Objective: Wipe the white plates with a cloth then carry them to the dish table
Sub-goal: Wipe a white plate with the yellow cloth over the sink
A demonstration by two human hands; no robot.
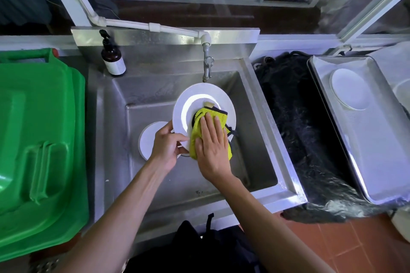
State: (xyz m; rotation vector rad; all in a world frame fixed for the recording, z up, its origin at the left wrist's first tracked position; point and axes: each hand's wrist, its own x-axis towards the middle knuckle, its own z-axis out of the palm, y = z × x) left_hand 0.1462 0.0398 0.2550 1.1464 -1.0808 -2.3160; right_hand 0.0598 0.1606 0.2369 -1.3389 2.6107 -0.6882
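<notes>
Over the steel sink [264, 131] I hold a white plate [199, 99] tilted toward me. My left hand [166, 146] grips its lower left rim, thumb on the face. My right hand [211, 146] lies flat with straight fingers on a yellow-green cloth [210, 122], pressing it against the plate's lower right. A second white plate [147, 137] lies on the sink floor, partly hidden behind my left hand. Another white plate [349, 88] rests in the metal tray [381, 157] on the dish table at the right.
A tap [207, 66] hangs just above the held plate. A brown pump bottle [113, 57] stands at the sink's back left corner. A green bin lid [37, 139] fills the left side. A black bag [299, 128] sits between sink and tray.
</notes>
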